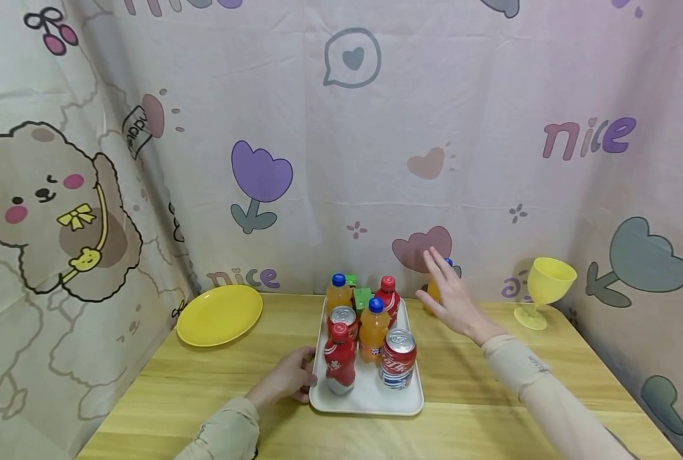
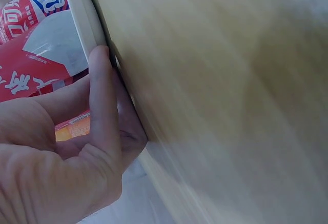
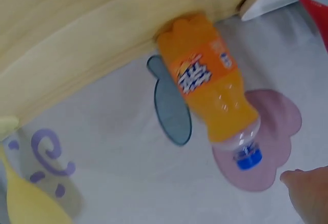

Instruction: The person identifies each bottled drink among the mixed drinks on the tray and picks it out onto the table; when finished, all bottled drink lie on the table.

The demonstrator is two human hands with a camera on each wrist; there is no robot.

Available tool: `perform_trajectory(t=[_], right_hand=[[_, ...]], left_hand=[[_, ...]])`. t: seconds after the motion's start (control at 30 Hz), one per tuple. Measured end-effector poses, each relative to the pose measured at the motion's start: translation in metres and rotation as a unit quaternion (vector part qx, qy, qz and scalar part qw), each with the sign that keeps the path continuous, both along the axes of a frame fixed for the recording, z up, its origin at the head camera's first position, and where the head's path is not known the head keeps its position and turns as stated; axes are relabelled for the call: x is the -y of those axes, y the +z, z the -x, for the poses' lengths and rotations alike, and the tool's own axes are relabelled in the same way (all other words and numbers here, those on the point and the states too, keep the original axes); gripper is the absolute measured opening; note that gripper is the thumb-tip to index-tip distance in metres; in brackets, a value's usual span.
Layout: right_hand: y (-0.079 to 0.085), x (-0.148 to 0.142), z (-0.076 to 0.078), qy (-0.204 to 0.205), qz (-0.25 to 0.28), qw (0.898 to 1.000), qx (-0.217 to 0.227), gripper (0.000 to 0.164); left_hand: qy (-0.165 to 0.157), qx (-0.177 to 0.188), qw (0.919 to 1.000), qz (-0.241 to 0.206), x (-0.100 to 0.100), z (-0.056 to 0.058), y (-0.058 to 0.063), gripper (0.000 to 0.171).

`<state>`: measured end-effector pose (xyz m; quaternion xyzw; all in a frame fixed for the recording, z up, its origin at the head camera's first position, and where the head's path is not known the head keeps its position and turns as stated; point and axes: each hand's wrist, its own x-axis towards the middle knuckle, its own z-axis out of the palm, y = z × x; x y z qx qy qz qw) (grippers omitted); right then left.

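My left hand (image 1: 291,375) grips the left edge of a white tray (image 1: 370,404); in the left wrist view its fingers (image 2: 102,96) bend at the rim. On the tray are two red-labelled cola bottles (image 1: 340,364), two orange soda bottles (image 1: 374,332), two red soda cans (image 1: 399,364) and green boxes (image 1: 362,299). My right hand (image 1: 453,303) is raised with straight fingers, in front of another orange soda bottle (image 3: 210,80). This bottle stands upright at the table's back edge, right of the tray, its blue cap apart from the hand in the right wrist view.
A yellow plate (image 1: 220,316) lies at the back left of the wooden table (image 1: 203,390). Toward the back right stands a yellow goblet (image 1: 550,281). A printed curtain (image 1: 341,140) hangs right behind the table and along both sides.
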<state>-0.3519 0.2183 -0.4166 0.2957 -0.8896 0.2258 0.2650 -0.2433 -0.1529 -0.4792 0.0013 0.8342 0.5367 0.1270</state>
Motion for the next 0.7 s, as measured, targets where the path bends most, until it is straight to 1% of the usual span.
perform_trajectory(t=[0.2, 0.4, 0.53, 0.63, 0.7], right_hand=[[-0.011, 0.018, 0.005, 0.016, 0.018, 0.998, 0.061, 0.087], [-0.022, 0.032, 0.007, 0.025, 0.041, 0.991, 0.128, 0.086], [-0.026, 0.037, 0.006, 0.036, 0.070, 0.979, 0.186, 0.086], [-0.029, 0.038, 0.007, 0.054, 0.100, 0.966, 0.232, 0.084], [-0.031, 0.039, 0.007, 0.068, 0.122, 0.954, 0.264, 0.082]], left_hand=[[-0.001, 0.005, 1.0000, -0.002, 0.001, 0.001, 0.000, 0.069], [-0.012, -0.011, 0.9999, -0.004, 0.001, -0.001, 0.002, 0.068], [-0.011, -0.007, 0.9999, 0.004, 0.002, 0.000, 0.002, 0.069], [-0.010, 0.001, 0.9999, 0.004, 0.002, 0.001, 0.001, 0.069], [-0.012, 0.001, 0.9999, -0.001, 0.003, 0.002, 0.000, 0.069]])
